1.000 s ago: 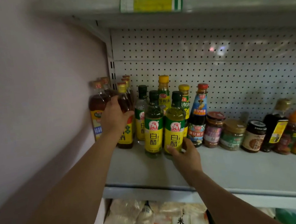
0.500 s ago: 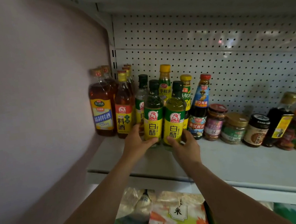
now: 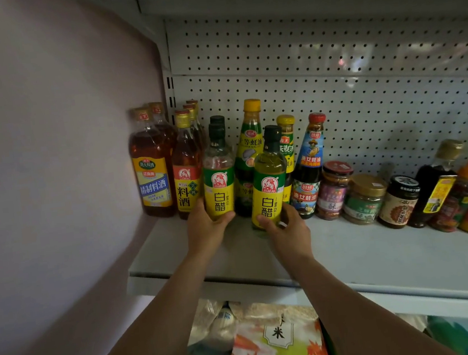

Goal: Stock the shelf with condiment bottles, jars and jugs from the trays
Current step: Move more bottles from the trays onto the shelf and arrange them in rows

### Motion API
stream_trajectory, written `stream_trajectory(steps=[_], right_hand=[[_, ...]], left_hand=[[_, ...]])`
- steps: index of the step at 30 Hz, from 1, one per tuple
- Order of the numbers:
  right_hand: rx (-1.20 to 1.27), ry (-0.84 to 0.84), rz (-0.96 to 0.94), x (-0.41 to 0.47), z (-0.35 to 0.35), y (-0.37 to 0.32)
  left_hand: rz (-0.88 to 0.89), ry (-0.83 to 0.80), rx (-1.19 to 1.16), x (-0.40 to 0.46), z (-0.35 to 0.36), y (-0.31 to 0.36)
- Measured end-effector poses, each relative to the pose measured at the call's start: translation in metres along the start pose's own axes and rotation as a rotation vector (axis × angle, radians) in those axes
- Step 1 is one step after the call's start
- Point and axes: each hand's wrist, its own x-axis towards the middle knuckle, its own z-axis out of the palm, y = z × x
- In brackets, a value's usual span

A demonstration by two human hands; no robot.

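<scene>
Two white vinegar bottles with green-and-yellow labels and dark caps stand at the left of the grey shelf [image 3: 350, 254]. My left hand [image 3: 206, 232] grips the base of the left vinegar bottle [image 3: 217, 176]. My right hand [image 3: 287, 229] grips the base of the right vinegar bottle [image 3: 269, 182], which tilts slightly to the right, nearer the front. A gap separates the two. Behind them stand oyster sauce bottles [image 3: 251, 146] and, at the far left, brown cooking wine bottles [image 3: 152, 168].
A pale wall [image 3: 52, 167] closes the shelf's left end; a pegboard back [image 3: 332, 80] stands behind. Jars [image 3: 365, 198] and dark sauce bottles [image 3: 435, 182] line the right. Rice bags [image 3: 273, 343] lie on the shelf below. An upper shelf overhangs.
My left hand came off the cooking wine bottle and took the left vinegar bottle. The two vinegar bottles, touching before, are now apart, the right one tilted.
</scene>
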Motion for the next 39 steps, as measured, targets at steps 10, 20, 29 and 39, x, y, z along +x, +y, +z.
stream_trajectory(steps=[10,20,29,39], right_hand=[[0.029,-0.004,0.008,-0.002,-0.001,-0.005],[0.025,0.000,0.014,-0.001,0.000,-0.004],[-0.025,0.027,0.036,-0.012,0.002,-0.017],[-0.034,-0.136,-0.038,-0.042,0.061,-0.046]], left_hand=[[-0.035,0.132,0.044,0.014,0.002,-0.031],[-0.024,0.153,0.045,0.012,0.003,-0.012],[0.217,0.095,-0.104,-0.007,-0.059,0.039],[0.429,-0.245,0.226,0.011,-0.102,0.123]])
